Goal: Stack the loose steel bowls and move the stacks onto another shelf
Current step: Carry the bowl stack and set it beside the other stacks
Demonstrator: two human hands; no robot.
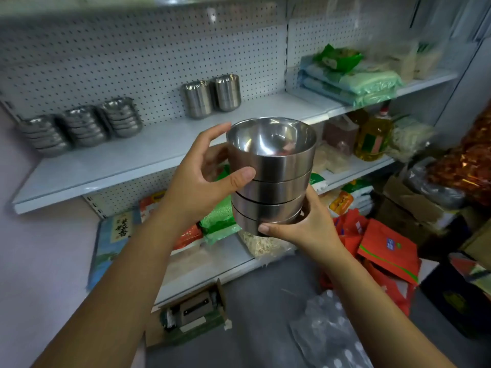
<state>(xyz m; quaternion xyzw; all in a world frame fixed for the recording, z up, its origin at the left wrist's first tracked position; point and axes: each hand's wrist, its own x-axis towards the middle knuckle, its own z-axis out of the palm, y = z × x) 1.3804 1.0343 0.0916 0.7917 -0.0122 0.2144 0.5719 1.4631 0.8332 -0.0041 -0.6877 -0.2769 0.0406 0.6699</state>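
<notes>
You hold the stack of steel bowls (271, 179) up in front of the white shelf (132, 158). Your left hand (196, 181) curls round its upper bowls, and your right hand (305, 227) grips its base from below.

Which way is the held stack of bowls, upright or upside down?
Upright: the top bowl opens upward; left hand grips the stack, right hand holds its bottom.

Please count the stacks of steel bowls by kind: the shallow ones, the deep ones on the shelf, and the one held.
Shallow stacks: 3
Deep stacks: 2
Held stack: 1
Total: 6
</notes>
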